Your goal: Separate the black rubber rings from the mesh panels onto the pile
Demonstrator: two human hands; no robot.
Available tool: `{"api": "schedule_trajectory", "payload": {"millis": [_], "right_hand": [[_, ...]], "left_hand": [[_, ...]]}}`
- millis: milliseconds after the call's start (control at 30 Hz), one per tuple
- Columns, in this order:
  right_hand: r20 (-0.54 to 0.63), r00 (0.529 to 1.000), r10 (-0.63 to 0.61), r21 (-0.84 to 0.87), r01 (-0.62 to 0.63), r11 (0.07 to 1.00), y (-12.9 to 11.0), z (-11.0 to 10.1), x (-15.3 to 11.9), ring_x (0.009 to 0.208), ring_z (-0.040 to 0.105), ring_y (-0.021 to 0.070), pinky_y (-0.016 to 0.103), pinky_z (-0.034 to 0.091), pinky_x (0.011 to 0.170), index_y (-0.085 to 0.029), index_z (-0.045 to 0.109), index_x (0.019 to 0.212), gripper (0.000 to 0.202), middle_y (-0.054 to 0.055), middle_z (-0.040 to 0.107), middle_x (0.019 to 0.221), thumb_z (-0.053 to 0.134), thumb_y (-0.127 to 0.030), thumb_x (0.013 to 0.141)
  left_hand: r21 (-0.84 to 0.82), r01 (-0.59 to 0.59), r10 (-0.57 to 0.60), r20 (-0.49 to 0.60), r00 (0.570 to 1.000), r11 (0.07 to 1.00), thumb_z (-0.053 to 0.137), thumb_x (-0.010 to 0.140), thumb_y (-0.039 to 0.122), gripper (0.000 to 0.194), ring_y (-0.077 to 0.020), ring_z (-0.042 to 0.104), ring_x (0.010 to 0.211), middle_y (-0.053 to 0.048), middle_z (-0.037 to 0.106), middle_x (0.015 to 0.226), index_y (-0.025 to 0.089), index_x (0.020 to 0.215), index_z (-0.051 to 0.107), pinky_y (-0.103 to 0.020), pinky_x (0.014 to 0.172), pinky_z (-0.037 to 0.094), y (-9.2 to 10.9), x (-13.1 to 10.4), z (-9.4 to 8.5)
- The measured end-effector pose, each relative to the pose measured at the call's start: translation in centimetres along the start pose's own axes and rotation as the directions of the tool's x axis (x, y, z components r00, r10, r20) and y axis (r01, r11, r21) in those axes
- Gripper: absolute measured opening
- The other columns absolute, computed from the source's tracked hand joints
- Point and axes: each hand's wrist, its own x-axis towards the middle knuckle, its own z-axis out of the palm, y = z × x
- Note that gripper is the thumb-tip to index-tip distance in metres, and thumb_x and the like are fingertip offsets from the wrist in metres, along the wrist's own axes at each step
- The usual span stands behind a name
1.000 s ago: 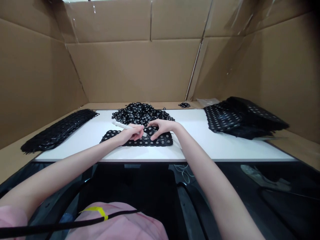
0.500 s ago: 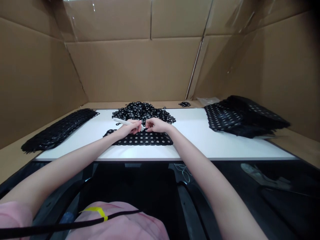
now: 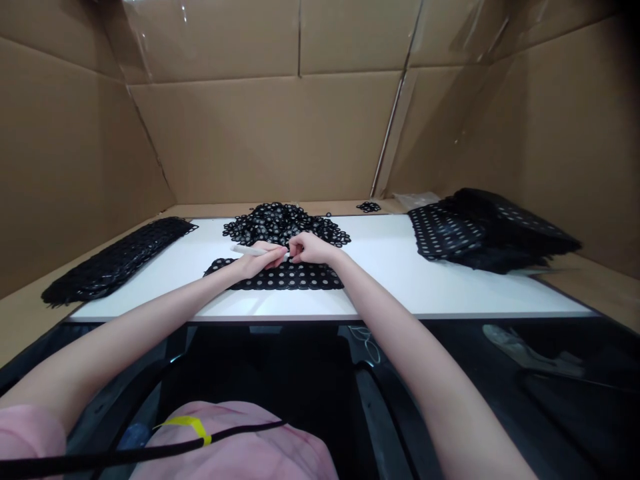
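While both bare hands meet near the middle of the white rectangular tabletop (image 3: 420,287), the left hand (image 3: 265,259) has its thumb and fingers closed around a slim white pen-like tool (image 3: 246,251). The tool slants, its back end sticking out beyond the hand to the left and its front end pointing right, toward the other hand. The right hand (image 3: 316,249) comes in from the opposite side with its fingers bent inward and down, just beside the front of the tool; its fingertips are too small and partly hidden, so I can't make out whether they pinch anything.

Directly below this grip lies a flat black strip with rows of pale round dots (image 3: 280,279), lengthwise across the tabletop near its front edge. Its far edge runs beneath the fingertips, its dotted face shows on the near side of them, and its left end reaches past the left wrist. Whether the fingertips touch it is unclear.

Just behind the hands spreads a heaped pile of small black rings (image 3: 280,223), with a smaller cluster of black rings (image 3: 369,207) beyond it on the right. Well apart from the hands, a long dark bundle of black netted material (image 3: 120,259) lies at the left, and a loose stack of black dotted sheets (image 3: 450,230) at the right
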Motion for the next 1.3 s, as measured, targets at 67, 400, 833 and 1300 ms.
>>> {"api": "schedule_trajectory", "payload": {"millis": [67,400,833,1300], "right_hand": [[0.008,1.000,0.005,0.001,-0.005,1.000,-0.2,0.0,0.0,0.063,0.053,0.0108,0.024,0.042,0.064,-0.016,0.056,0.061,0.012,-0.003,0.058,0.062,0.067,-0.011,0.061],[0.011,1.000,0.013,-0.016,-0.013,1.000,0.0,0.0,-0.1,0.066,0.055,0.0116,0.024,0.043,0.065,-0.016,0.059,0.066,0.009,-0.002,0.061,0.067,0.067,-0.014,0.063],[0.105,0.994,0.024,-0.227,0.000,0.974,-0.9,-0.6,-1.3,0.073,0.051,0.0154,0.025,0.035,0.064,-0.018,0.060,0.077,0.028,0.000,0.060,0.078,0.072,-0.040,0.063],[0.071,0.996,-0.062,-0.169,0.073,0.983,-0.6,-0.4,-1.0,0.066,0.045,0.0127,0.025,0.031,0.063,-0.018,0.055,0.066,0.024,-0.004,0.050,0.066,0.073,-0.033,0.059]], "left_hand": [[0.000,0.004,-0.004,0.025,1.000,1.000,0.037,0.093,0.045,0.047,-0.0099,0.040,0.054,0.002,0.043,0.052,0.015,0.058,0.047,-0.025,0.058,0.032,0.0,0.0,-0.1],[-0.039,0.036,-0.033,0.086,0.996,0.999,0.042,0.090,0.045,0.046,-0.0101,0.040,0.053,0.002,0.042,0.049,0.015,0.056,0.050,-0.025,0.059,0.033,-0.1,0.2,-0.1],[-0.201,0.092,-0.104,-0.048,0.993,0.975,0.044,0.090,0.047,0.048,-0.0075,0.038,0.047,0.002,0.043,0.048,0.013,0.057,0.053,-0.023,0.050,0.029,0.7,-1.0,0.0],[-0.128,0.064,-0.062,0.020,0.998,0.990,0.041,0.091,0.047,0.046,-0.0091,0.040,0.051,0.001,0.046,0.052,0.014,0.062,0.054,-0.024,0.053,0.032,1.2,-1.3,0.2]]}}
